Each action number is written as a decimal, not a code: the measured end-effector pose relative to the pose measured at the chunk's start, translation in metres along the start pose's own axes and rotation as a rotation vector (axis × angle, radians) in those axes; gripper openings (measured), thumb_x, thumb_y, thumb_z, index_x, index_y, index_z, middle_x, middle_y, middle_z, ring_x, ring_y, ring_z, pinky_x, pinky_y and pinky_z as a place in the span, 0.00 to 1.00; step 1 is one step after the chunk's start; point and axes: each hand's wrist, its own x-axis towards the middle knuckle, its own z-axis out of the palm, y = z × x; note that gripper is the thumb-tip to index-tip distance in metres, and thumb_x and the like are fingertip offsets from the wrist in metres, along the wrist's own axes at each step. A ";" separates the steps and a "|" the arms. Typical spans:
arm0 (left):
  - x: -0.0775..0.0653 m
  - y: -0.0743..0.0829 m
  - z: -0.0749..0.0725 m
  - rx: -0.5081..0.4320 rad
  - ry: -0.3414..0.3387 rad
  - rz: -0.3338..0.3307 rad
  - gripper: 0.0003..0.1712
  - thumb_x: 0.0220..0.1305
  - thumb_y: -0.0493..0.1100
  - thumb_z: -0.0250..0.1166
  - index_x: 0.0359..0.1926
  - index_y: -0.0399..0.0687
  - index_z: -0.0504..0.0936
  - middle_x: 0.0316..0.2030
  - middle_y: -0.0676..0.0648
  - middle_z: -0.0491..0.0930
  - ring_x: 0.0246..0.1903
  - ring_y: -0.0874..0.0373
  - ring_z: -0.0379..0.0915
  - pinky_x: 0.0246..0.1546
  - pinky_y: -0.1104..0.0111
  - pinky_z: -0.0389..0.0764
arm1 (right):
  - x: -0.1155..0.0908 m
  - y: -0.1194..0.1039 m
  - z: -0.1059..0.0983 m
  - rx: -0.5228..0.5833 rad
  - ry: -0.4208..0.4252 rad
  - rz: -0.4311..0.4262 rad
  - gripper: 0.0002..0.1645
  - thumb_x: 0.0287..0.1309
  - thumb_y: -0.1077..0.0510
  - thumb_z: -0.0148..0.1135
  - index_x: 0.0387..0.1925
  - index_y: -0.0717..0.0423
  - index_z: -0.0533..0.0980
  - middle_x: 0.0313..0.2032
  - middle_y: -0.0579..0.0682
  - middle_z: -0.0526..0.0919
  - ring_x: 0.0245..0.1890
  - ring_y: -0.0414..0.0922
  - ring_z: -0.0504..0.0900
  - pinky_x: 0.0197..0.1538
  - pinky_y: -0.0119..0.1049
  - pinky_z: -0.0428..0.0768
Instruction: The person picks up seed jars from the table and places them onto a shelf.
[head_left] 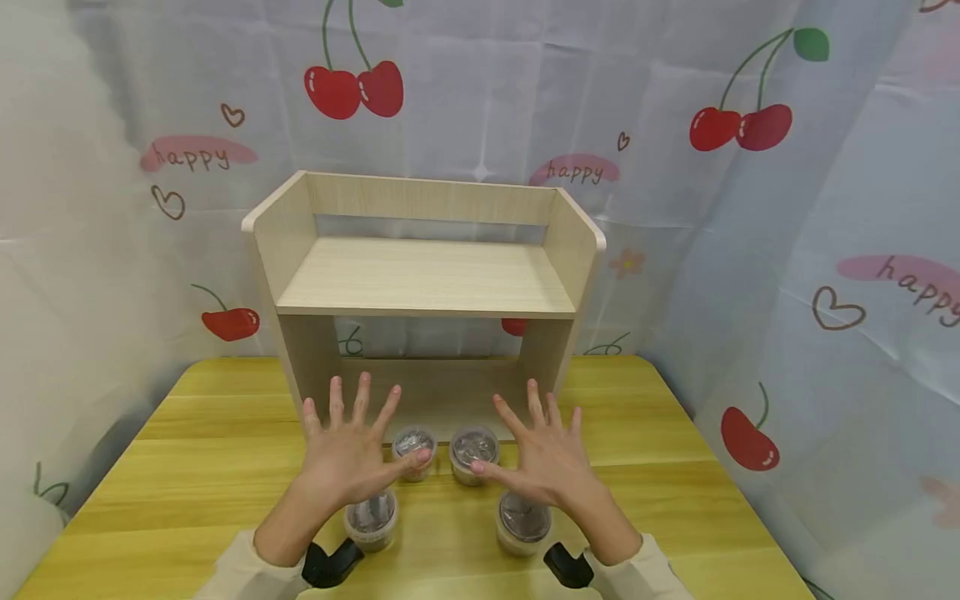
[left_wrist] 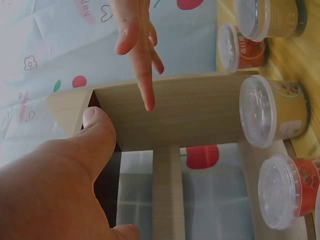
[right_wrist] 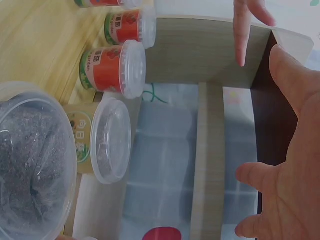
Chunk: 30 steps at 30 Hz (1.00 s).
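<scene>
My left hand (head_left: 341,462) is held up palm-forward with its fingers spread, in front of a pale wooden shelf unit (head_left: 427,279). Likewise, my right hand (head_left: 553,462) has its fingers splayed and holds nothing. Around and below the hands are several lidded plastic cups. The back pair is a left cup (head_left: 412,442) and a right cup (head_left: 474,448), each partly overlapped by a thumb in the head view. Nearer are another left cup (head_left: 371,515) and right cup (head_left: 523,518). Wrist views show a red-labelled cup (right_wrist: 102,70) and a tan-labelled cup (left_wrist: 287,110), both with clear lids.
The shelf stands at the back of a yellow wood-grain table (head_left: 645,500), with an upper board (head_left: 427,275) and an open lower bay. A cherry-print curtain (head_left: 480,100) hangs behind and along the sides. Black wrist mounts sit at both cuffs.
</scene>
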 end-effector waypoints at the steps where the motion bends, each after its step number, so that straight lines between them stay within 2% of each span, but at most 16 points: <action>1: 0.000 0.000 0.000 0.001 0.003 -0.001 0.58 0.57 0.84 0.42 0.78 0.56 0.50 0.75 0.33 0.37 0.70 0.25 0.26 0.60 0.27 0.33 | 0.000 0.000 0.000 0.001 0.004 0.000 0.56 0.51 0.16 0.46 0.77 0.36 0.53 0.75 0.64 0.40 0.71 0.71 0.50 0.61 0.77 0.46; 9: 0.005 0.000 0.002 0.006 0.016 0.017 0.58 0.56 0.84 0.40 0.78 0.56 0.49 0.75 0.33 0.37 0.70 0.25 0.27 0.60 0.28 0.33 | -0.006 0.005 0.001 0.022 0.015 0.012 0.56 0.52 0.18 0.48 0.76 0.38 0.56 0.75 0.65 0.43 0.69 0.71 0.55 0.60 0.78 0.47; 12: 0.005 -0.004 0.000 -0.012 0.050 0.034 0.57 0.57 0.83 0.42 0.78 0.56 0.49 0.75 0.33 0.38 0.70 0.25 0.27 0.60 0.27 0.33 | -0.009 0.005 -0.001 0.055 0.032 0.008 0.57 0.51 0.17 0.49 0.77 0.37 0.55 0.75 0.64 0.44 0.69 0.71 0.57 0.60 0.77 0.49; 14: 0.004 -0.009 -0.003 -0.028 0.087 0.062 0.56 0.58 0.81 0.45 0.78 0.56 0.51 0.75 0.33 0.39 0.70 0.24 0.28 0.59 0.27 0.34 | -0.012 0.004 -0.002 0.091 0.045 -0.001 0.57 0.50 0.18 0.50 0.77 0.37 0.54 0.75 0.63 0.44 0.68 0.70 0.58 0.60 0.76 0.51; 20: -0.003 -0.023 -0.020 -0.087 0.190 0.201 0.53 0.60 0.77 0.51 0.78 0.58 0.52 0.76 0.37 0.44 0.71 0.26 0.36 0.60 0.27 0.41 | -0.031 0.006 -0.002 0.203 0.089 0.004 0.57 0.52 0.20 0.54 0.77 0.37 0.52 0.74 0.62 0.52 0.63 0.71 0.66 0.56 0.67 0.68; 23: -0.004 -0.029 -0.033 -0.150 0.302 0.289 0.50 0.60 0.73 0.57 0.77 0.58 0.55 0.75 0.41 0.52 0.70 0.30 0.46 0.61 0.29 0.46 | -0.044 0.010 0.003 0.259 0.129 0.037 0.56 0.52 0.23 0.57 0.77 0.38 0.54 0.73 0.61 0.57 0.63 0.69 0.67 0.53 0.67 0.70; 26: -0.004 -0.035 -0.045 -0.230 0.470 0.399 0.46 0.61 0.69 0.61 0.75 0.55 0.62 0.72 0.44 0.62 0.67 0.34 0.58 0.60 0.30 0.51 | -0.055 0.015 0.012 0.308 0.190 0.064 0.54 0.52 0.26 0.62 0.76 0.41 0.58 0.71 0.59 0.62 0.63 0.65 0.69 0.49 0.67 0.72; 30: 0.001 -0.047 -0.056 -0.308 0.692 0.534 0.43 0.64 0.71 0.55 0.70 0.48 0.69 0.67 0.44 0.69 0.63 0.38 0.67 0.59 0.31 0.54 | -0.065 0.019 0.027 0.355 0.286 0.070 0.51 0.51 0.31 0.67 0.72 0.46 0.64 0.68 0.55 0.68 0.60 0.61 0.73 0.48 0.64 0.75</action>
